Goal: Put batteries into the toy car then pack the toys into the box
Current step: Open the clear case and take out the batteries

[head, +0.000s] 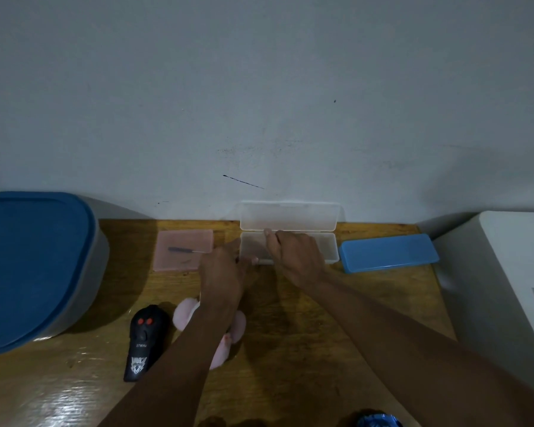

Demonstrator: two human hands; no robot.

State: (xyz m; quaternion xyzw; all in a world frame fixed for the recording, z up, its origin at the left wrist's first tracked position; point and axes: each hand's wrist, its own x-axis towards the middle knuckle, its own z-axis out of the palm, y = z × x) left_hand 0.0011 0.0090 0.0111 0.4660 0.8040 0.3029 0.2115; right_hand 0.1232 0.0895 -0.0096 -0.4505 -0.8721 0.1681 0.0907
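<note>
The clear box (pixel 329 246) lies lengthwise left-right at centre frame; the right hand (pixel 293 257) curls its fingers on the rear rim, and the left hand (pixel 222 269) has an unclear grip.

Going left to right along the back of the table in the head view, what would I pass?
Blue-lidded tub → pink case → open clear case → blue case → white box.
</note>
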